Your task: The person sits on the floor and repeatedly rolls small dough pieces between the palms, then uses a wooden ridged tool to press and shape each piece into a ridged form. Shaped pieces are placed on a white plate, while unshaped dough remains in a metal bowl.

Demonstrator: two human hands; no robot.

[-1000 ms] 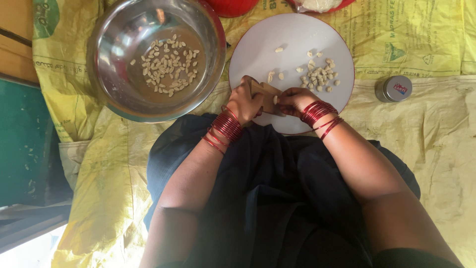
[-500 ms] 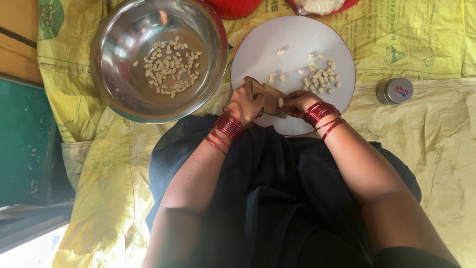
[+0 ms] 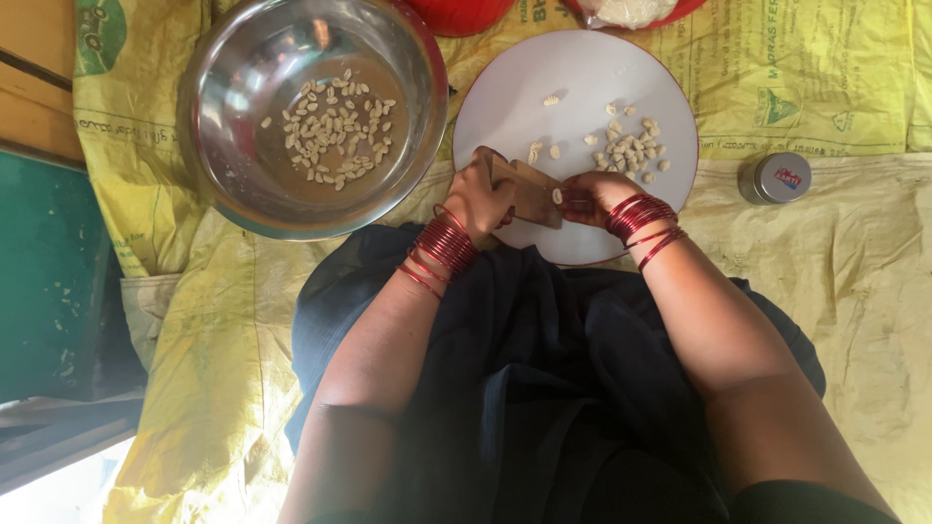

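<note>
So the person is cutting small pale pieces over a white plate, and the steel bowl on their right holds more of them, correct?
Not quite: the head view shows the steel bowl on the person's left, not right. The rest holds: both hands work a blade over the white plate, and the bowl holds more pale pieces.

Glossy metal bowl (image 3: pixel 311 107), smooth matt plate (image 3: pixel 582 78), crinkled woven-plastic sacking (image 3: pixel 854 252).

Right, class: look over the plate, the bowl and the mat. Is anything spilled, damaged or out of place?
Nothing stands out. The pale pieces stay inside the steel bowl and on the white plate; none show on the yellow mat. The small tin stands upright.
</note>
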